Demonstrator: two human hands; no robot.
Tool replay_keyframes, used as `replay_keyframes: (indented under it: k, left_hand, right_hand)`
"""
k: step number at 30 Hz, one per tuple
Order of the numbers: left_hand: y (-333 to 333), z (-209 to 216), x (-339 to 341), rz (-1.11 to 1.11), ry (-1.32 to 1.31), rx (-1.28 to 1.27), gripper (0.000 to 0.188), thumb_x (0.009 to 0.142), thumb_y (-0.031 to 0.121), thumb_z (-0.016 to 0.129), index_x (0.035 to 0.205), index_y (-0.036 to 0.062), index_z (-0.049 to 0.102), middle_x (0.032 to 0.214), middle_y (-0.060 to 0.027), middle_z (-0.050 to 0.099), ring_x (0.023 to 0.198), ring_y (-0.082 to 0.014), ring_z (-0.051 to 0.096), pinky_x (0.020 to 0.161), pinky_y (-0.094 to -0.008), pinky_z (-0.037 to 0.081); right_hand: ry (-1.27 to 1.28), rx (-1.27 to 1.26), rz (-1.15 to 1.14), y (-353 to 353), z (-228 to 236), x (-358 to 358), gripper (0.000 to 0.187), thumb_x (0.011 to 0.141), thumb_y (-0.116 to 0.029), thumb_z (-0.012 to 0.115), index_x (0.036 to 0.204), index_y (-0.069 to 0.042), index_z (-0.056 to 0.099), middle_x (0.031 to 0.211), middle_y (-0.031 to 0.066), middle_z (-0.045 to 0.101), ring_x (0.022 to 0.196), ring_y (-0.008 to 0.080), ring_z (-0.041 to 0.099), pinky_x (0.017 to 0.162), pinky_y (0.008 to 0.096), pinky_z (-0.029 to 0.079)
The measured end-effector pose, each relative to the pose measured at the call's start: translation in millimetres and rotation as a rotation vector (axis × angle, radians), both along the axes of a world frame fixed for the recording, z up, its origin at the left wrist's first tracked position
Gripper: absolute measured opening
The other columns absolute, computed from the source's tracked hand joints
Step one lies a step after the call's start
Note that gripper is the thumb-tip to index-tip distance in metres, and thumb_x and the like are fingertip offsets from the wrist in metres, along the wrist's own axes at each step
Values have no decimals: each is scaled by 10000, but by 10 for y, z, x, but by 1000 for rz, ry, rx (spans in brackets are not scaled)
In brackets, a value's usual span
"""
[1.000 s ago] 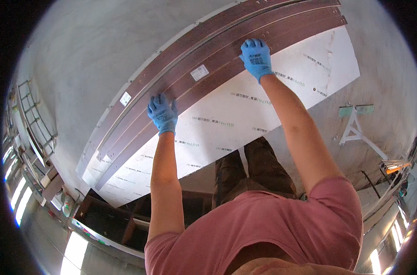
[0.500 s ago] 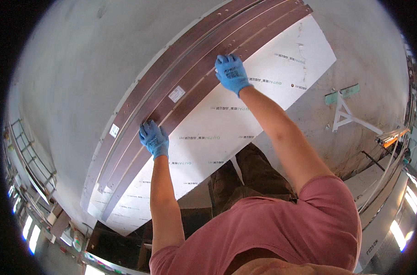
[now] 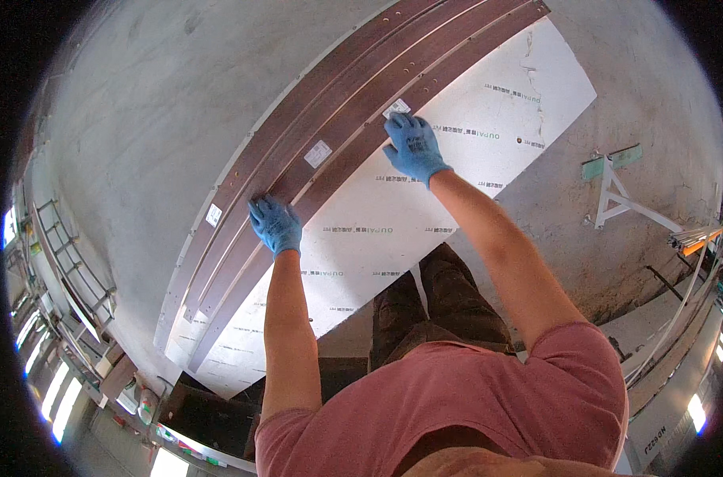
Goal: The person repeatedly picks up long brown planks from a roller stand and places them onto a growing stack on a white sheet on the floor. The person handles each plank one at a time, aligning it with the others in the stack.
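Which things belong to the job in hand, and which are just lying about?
Likely the job: brown boards under the left hand and right hand; white printed panel.
Likely lying about: white triangular frame; bundle of thin rods; ladder-like rack.

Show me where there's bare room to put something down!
The flat white printed panel is bare between the long reddish-brown boards and the person's dark-brown trousers. Smooth grey floor is bare beyond the boards' far edge. It's crowded on the boards, where the blue-gloved left hand and blue-gloved right hand rest.
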State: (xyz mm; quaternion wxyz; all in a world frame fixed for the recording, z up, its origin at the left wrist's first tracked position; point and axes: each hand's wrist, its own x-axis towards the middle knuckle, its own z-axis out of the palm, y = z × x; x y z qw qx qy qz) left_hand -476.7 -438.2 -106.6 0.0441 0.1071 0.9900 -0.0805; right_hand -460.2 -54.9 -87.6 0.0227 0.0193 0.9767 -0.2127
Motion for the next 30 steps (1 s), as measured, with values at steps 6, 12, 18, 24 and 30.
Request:
replay_keyframes:
  k: [6, 12, 18, 24, 30]
  left_hand:
    - [157, 162, 127, -19, -55, -80, 710, 880, 359, 733, 1414, -56, 516, 1448, -221, 503, 1460, -426, 383, 1204, -521, 341]
    - [167, 298, 220, -69, -73, -22, 629, 872, 354, 731, 1341, -24, 551, 1382, -204, 523, 1429, -403, 411, 1164, -517, 368]
    - [117, 482, 386, -148, -125, 47, 562, 864, 332, 727, 1295, -3, 597, 1323, -201, 566, 1375, -403, 472, 1140, -515, 386]
    - [345, 656, 731, -300, -321, -15, 395, 861, 337, 708, 1124, 42, 690, 1210, -169, 663, 1226, -341, 586, 1034, -491, 455]
    - [674, 479, 1451, -587, -268, 204, 374, 793, 252, 720, 1094, 31, 715, 1118, -198, 714, 1099, -367, 658, 929, -507, 520]
  right_hand:
    - [-135, -40, -48, -78, -84, 757, 429, 860, -280, 745, 1200, -44, 632, 1398, 187, 595, 1308, 356, 559, 1097, 485, 434]
    - [-184, -88, -123, -51, 40, 1238, 419, 863, -275, 743, 1212, -55, 667, 1376, 172, 624, 1270, 362, 590, 1079, 480, 461]
    - [-247, -130, -416, 104, 150, 2271, 450, 883, -308, 728, 1229, -26, 670, 1338, 198, 664, 1266, 373, 610, 1097, 461, 475]
    - [-377, -45, -665, 651, 382, 3987, 532, 889, -399, 705, 1281, -38, 685, 1349, 203, 671, 1233, 393, 637, 1074, 473, 498]
    - [-363, 49, -1103, 1269, 1047, 5428, 505, 891, -396, 703, 1267, -59, 694, 1300, 194, 691, 1157, 397, 667, 1009, 488, 532]
